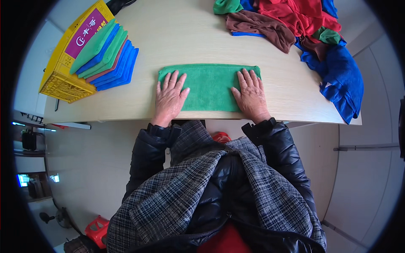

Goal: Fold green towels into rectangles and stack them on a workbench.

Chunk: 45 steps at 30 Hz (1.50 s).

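A green towel (209,90), doubled into a flat rectangle, lies near the table's front edge. My left hand (171,98) rests flat on its left end with the fingers stretched forward and the thumb apart. On the right end lies my right hand (252,93), palm down, fingers extended and its thumb pointing inward. Neither hand grips anything; both press or rest on the cloth. What is under the palms is hidden.
At the left, folded green, blue and brown towels (107,57) lean in a row against a yellow plastic crate (59,78). A loose heap of red, brown, green and blue cloths (291,21) covers the far right, with a blue cloth (344,84) hanging toward the table's right corner.
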{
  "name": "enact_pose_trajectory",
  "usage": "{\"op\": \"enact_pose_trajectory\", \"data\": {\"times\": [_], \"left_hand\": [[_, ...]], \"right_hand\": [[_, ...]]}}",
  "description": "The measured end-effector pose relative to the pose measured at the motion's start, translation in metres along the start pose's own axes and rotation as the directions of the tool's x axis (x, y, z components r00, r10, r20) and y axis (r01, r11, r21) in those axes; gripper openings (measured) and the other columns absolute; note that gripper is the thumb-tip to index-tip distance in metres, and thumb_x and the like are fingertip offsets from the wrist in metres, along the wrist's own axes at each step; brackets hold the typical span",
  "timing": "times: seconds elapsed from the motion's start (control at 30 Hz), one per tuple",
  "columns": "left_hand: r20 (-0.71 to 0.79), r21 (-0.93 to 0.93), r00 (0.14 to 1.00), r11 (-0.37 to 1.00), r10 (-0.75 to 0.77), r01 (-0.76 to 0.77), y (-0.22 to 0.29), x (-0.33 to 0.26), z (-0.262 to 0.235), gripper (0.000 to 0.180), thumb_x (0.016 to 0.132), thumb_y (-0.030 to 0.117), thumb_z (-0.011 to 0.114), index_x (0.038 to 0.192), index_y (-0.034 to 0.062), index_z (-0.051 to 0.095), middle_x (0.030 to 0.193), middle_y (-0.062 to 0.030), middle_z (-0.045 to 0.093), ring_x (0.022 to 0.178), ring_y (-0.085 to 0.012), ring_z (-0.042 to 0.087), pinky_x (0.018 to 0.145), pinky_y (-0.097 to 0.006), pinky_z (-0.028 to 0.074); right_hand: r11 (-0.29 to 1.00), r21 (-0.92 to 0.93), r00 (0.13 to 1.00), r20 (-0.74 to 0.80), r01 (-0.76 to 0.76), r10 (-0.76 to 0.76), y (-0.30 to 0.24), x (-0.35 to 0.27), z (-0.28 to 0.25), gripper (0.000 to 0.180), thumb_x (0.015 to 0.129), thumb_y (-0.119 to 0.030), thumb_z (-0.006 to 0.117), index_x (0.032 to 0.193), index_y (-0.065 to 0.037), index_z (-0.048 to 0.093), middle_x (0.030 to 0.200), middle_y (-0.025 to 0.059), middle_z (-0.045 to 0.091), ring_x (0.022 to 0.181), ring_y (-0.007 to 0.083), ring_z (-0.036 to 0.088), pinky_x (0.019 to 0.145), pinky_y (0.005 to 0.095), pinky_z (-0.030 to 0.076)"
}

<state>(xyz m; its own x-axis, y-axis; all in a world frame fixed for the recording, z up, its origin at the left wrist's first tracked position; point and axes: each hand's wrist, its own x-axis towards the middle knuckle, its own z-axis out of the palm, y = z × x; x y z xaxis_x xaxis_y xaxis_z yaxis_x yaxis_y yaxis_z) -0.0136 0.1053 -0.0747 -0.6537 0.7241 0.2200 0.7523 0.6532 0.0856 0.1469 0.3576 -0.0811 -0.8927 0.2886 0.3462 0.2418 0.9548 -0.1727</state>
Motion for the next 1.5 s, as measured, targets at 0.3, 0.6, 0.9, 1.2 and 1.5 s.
{"op": "enact_pose_trajectory", "data": {"times": [0.3,0.6,0.9,1.2,1.5], "left_hand": [[-0.072,0.04,0.994,0.996,-0.08,0.083,-0.01,0.003,-0.005,0.056,0.105,0.041,0.045,0.153,0.0122,0.041,0.161,-0.0113,0.035,0.15,-0.0323,0.028,0.12,-0.058,0.02],[-0.074,-0.081,0.98,0.979,0.182,-0.188,0.037,0.03,0.013,0.054,0.103,0.041,0.051,0.15,0.014,0.046,0.158,-0.0124,0.04,0.147,-0.0336,0.033,0.118,-0.059,0.024],[-0.013,0.026,1.0,1.0,-0.011,0.011,0.012,0.035,0.014,0.059,0.104,0.049,0.045,0.154,0.018,0.041,0.161,-0.0104,0.035,0.148,-0.0354,0.03,0.119,-0.057,0.023],[-0.04,0.017,0.99,0.99,-0.136,0.137,-0.035,0.022,0.021,0.061,0.105,0.052,0.041,0.156,0.018,0.038,0.162,-0.0124,0.033,0.148,-0.0357,0.03,0.119,-0.056,0.023],[-0.087,0.018,0.981,0.985,-0.172,0.174,-0.029,0.005,0.008,0.061,0.105,0.048,0.043,0.156,0.0146,0.038,0.162,-0.0135,0.033,0.149,-0.034,0.03,0.121,-0.054,0.021]], "right_hand": [[1.0,0.023,0.998,0.067,-0.005,0.003,-0.012,0.009,-0.01,0.061,0.101,-0.042,0.052,0.149,-0.005,0.045,0.156,0.0166,0.041,0.147,0.0383,0.033,0.12,0.0524,0.026],[0.989,0.081,0.989,0.063,0.126,-0.132,-0.046,0.033,0.016,0.061,0.101,-0.045,0.051,0.15,-0.009,0.045,0.157,0.0156,0.041,0.148,0.0392,0.032,0.119,0.0546,0.026],[1.0,0.017,0.998,0.056,-0.002,0.001,-0.016,0.028,0.013,0.064,0.102,-0.05,0.048,0.151,-0.01,0.044,0.158,0.0151,0.04,0.149,0.0384,0.031,0.121,0.0538,0.023],[0.994,-0.009,0.992,0.05,-0.112,0.112,0.018,0.013,0.004,0.066,0.102,-0.051,0.047,0.153,-0.011,0.041,0.159,0.0155,0.038,0.149,0.0384,0.029,0.121,0.0535,0.022],[0.985,-0.058,0.985,0.047,-0.164,0.167,0.023,0.0,-0.011,0.065,0.102,-0.048,0.049,0.154,-0.01,0.04,0.16,0.0163,0.035,0.149,0.0395,0.028,0.12,0.0556,0.023]]}}
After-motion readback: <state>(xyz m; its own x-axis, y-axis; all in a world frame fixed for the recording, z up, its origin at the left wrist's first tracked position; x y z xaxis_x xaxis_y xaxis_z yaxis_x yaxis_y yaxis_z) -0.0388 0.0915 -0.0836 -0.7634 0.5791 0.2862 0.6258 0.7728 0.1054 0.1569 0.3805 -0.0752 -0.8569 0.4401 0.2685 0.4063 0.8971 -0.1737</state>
